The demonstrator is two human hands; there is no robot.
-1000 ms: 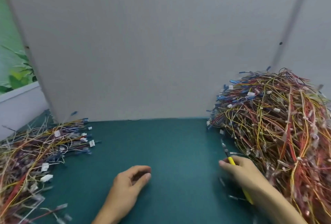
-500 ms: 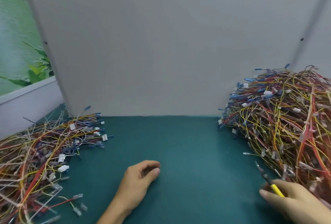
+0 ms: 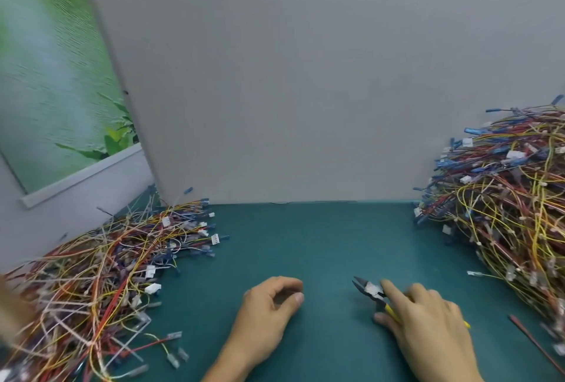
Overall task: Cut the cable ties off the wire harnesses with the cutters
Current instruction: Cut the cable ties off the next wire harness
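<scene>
Resting on the green mat (image 3: 305,244) at 6 o'clock, the left hand (image 3: 269,311) has its fingers loosely curled and holds nothing. The right hand (image 3: 428,323) lies at 5 o'clock and grips the cutters (image 3: 371,290) by their yellow handles. One finger lies straight along the top of the tool. The dark tips point toward 10 o'clock and sit a little apart, over bare mat between the two hands.

A tall pile of wires (image 3: 504,213) sits at 3 o'clock, well apart from both hands. A flat pile of wires (image 3: 107,274) spreads out at 8 o'clock. Both piles are red, yellow and blue, with small white plugs. The ties are too small to make out. A grey board (image 3: 305,76) stands upright at 12 o'clock behind the mat. One loose red wire (image 3: 532,342) lies at 4 o'clock, near the right hand.
</scene>
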